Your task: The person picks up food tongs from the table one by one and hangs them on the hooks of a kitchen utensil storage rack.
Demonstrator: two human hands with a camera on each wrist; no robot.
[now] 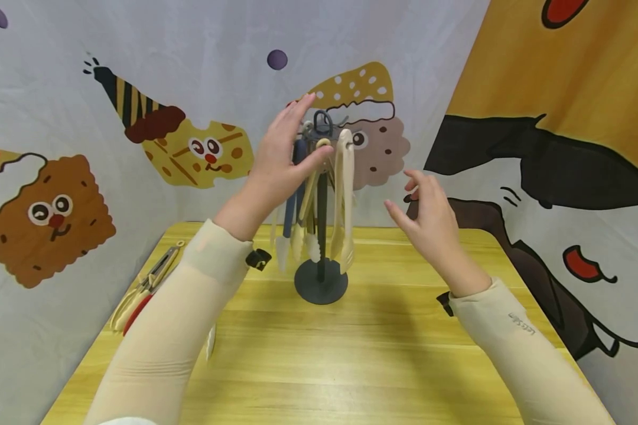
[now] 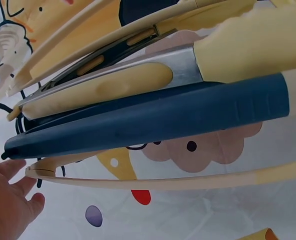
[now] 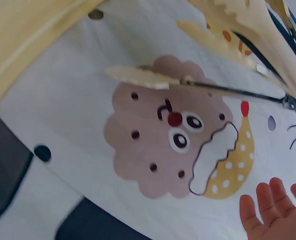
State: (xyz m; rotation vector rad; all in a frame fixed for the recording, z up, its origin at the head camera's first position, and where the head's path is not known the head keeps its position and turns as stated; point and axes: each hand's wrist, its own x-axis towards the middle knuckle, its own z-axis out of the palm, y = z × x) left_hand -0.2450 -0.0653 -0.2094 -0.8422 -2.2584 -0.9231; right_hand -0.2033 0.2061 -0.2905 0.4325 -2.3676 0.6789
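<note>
A dark stand (image 1: 321, 289) with a round base and a looped top holds several hanging kitchen tongs. Among them are blue-handled tongs (image 2: 153, 122), steel tongs with cream grips (image 2: 107, 87) and all-cream tongs (image 1: 347, 195). My left hand (image 1: 284, 153) is raised at the stand's top left, fingers extended and thumb reaching across in front of the tongs' upper ends. In the left wrist view its fingertips are right by those ends. Off to the right of the stand, my right hand (image 1: 427, 215) is held in the air, fingers loosely spread, with nothing in it.
More tongs (image 1: 159, 265) lie at the table's left side, with a red-handled piece (image 1: 136, 316) partly hidden by my left sleeve. A white tip (image 1: 211, 342) peeks out beside that forearm. Behind the wooden table (image 1: 361, 366) hangs a cartoon-printed cloth (image 1: 228, 35).
</note>
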